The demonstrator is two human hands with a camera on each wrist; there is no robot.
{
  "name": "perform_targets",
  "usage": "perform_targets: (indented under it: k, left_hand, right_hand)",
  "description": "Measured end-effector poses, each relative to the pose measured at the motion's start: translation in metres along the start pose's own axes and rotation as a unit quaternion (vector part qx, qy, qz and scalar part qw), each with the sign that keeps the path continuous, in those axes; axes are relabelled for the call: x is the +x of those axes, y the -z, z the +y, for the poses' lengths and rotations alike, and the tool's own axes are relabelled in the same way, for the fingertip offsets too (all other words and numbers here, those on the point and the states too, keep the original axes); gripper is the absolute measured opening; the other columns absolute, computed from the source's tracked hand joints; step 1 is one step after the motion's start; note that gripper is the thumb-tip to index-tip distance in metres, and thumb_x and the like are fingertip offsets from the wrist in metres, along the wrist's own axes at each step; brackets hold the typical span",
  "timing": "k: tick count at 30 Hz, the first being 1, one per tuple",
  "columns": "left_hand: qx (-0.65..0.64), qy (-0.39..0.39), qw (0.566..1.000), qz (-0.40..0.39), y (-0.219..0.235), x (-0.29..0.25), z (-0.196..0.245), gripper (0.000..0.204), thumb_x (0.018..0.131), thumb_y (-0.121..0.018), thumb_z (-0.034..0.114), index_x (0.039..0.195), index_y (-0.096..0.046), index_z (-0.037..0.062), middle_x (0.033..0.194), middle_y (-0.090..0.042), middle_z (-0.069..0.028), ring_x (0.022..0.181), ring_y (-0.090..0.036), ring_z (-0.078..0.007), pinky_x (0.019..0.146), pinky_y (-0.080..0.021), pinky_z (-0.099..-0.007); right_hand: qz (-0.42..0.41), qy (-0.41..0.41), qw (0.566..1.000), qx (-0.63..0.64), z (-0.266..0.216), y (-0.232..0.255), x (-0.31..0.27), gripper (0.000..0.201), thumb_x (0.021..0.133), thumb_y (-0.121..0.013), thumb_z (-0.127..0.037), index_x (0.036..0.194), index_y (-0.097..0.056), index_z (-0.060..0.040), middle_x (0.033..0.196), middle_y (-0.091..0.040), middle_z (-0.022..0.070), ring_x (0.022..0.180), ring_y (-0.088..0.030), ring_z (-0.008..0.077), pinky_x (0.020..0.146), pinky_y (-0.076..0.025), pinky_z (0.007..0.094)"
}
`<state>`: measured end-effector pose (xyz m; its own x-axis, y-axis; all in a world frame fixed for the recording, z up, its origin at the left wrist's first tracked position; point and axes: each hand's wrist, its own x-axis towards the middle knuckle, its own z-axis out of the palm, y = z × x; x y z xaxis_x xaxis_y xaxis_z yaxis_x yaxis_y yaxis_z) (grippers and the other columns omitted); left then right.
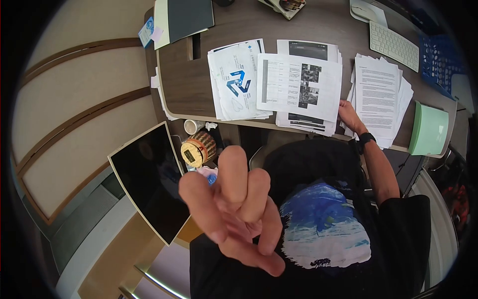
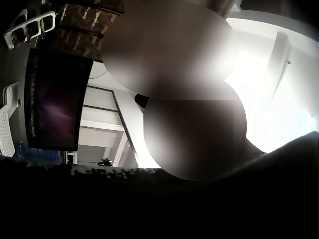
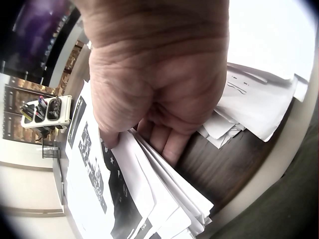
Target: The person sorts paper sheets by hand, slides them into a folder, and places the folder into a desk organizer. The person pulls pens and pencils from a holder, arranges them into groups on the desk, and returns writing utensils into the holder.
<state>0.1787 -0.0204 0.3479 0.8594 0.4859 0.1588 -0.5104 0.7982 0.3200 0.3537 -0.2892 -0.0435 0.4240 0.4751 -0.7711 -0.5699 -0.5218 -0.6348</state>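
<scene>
My left hand (image 1: pixel 231 214) is raised close to the head camera, fingers loosely bent and nothing in them. It hangs in front of the black shirt, well short of the desk. My right hand (image 1: pixel 350 117) is at the right edge of a stack of printed papers (image 1: pixel 298 84) near the desk's front. In the right wrist view the thumb lies over the sheets (image 3: pixel 132 169) and the fingers go under them, pinching the edge. The top sheet carries a table and dark pictures. Large blurred patches fill the middle of the left wrist view.
Left of the stack lies a sheet with a blue logo (image 1: pixel 238 83); right of it, a pile of text pages (image 1: pixel 377 89). A green folder (image 1: pixel 429 128), keyboard (image 1: pixel 394 46) and blue basket (image 1: pixel 438 65) stand at the right. A monitor (image 1: pixel 149 182) and woven container (image 1: pixel 198 148) are at lower left.
</scene>
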Motion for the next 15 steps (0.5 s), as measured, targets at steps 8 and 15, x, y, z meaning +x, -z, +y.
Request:
perform_targets:
  k: [8,15]
  left_hand:
    - [-0.023,0.085,0.993,-0.081,0.009,0.006,0.01,0.054,0.067,-0.085,-0.029,0.088,-0.05,0.0059,0.115,-0.035,-0.0095,0.087,-0.055,-0.0199,0.074,-0.073,-0.0313]
    - [-0.136,0.094,0.985,0.048,-0.052,-0.001,0.005,0.035,0.085,-0.072,-0.017,0.098,-0.052,0.009,0.118,-0.032,-0.014,0.089,-0.049,-0.0237,0.087,-0.065,-0.0652]
  right_hand:
    - [-0.003,-0.004,1.0,-0.013,0.015,0.008,0.01,0.025,0.107,-0.062,-0.021,0.11,-0.078,-0.0016,0.091,-0.072,-0.0036,0.076,-0.06,0.0042,0.07,-0.051,0.0251]
    - [-0.024,-0.013,0.999,-0.024,0.015,0.01,0.011,0.026,0.11,-0.061,-0.023,0.115,-0.078,-0.0032,0.099,-0.076,-0.0029,0.083,-0.067,0.0046,0.075,-0.057,0.0248]
